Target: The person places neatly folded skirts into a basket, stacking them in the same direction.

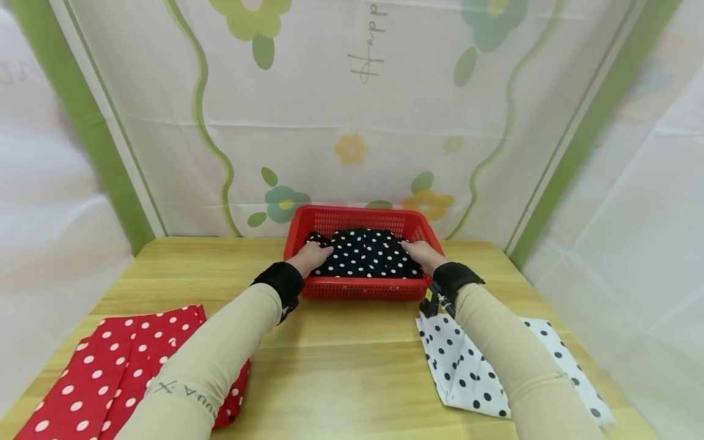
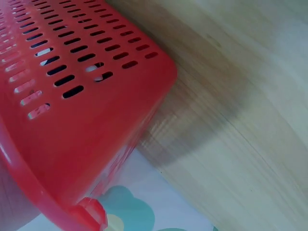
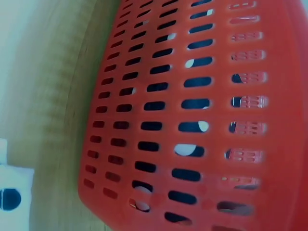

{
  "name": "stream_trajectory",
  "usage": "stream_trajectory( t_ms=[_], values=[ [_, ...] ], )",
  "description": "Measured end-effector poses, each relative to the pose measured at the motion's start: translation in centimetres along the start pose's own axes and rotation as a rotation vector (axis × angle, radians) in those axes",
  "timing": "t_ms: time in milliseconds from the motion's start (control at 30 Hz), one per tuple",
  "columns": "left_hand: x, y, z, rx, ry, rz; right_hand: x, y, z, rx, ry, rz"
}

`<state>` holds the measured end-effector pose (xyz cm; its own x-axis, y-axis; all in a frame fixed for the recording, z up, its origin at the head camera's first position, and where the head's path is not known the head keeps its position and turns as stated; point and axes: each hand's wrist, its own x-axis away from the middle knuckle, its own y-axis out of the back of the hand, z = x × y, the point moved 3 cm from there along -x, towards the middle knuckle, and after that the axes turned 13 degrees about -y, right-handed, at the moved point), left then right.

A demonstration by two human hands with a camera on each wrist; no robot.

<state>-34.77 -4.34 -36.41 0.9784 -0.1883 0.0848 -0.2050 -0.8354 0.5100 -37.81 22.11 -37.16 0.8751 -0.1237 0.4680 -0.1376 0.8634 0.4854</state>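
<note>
A black cloth with white dots (image 1: 365, 253) lies inside a red plastic basket (image 1: 363, 288) at the back of the table. At the cloth's left end, my left hand (image 1: 311, 256) reaches over the rim and grips the edge, thumb on top. My right hand (image 1: 422, 254) holds the opposite end in the same way. The fingers under the cloth are hidden. Through the slots of the basket wall (image 3: 163, 110), dark cloth and white dots show in the right wrist view. The left wrist view shows a basket corner (image 2: 120, 110); neither wrist view shows fingers clearly.
A folded red cloth with white dots (image 1: 115, 360) lies at the front left, partly under my left forearm. White cloth with black dots (image 1: 456, 366) lies at the right, beneath my right forearm. A flower-printed curtain (image 1: 352, 110) hangs behind the wooden table (image 1: 330, 373).
</note>
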Motion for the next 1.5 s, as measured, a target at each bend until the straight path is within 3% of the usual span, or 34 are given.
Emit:
stream_trajectory(
  t_ms=[267, 400, 633, 900, 1067, 1300, 1500],
  values=[
    [0.1, 1.2, -0.3, 0.007, -0.055, 0.057, 1.4, 0.6, 0.7, 0.01, 0.076, -0.025],
    [0.4, 1.8, -1.1, 0.052, -0.08, 0.061, 2.6, 1.1, 1.3, 0.043, 0.158, -0.029],
    [1.1, 3.0, -2.7, 0.035, -0.171, 0.041, 5.0, 2.1, 2.1, 0.106, 0.23, -0.04],
    [3.3, 3.4, -4.4, 0.06, -0.172, 0.086, 7.1, 2.3, 2.3, 0.134, 0.243, -0.06],
    [4.9, 3.1, -4.9, -0.005, -0.227, 0.125, 8.2, 1.9, 2.0, 0.147, 0.249, -0.052],
    [6.4, 3.3, -4.4, -0.143, -0.277, 0.126, 9.1, 1.4, 1.6, 0.146, 0.28, -0.026],
    [7.7, 3.5, -4.0, -0.193, -0.335, 0.107, 10.1, 1.0, 1.2, 0.163, 0.269, 0.005]
  ],
)
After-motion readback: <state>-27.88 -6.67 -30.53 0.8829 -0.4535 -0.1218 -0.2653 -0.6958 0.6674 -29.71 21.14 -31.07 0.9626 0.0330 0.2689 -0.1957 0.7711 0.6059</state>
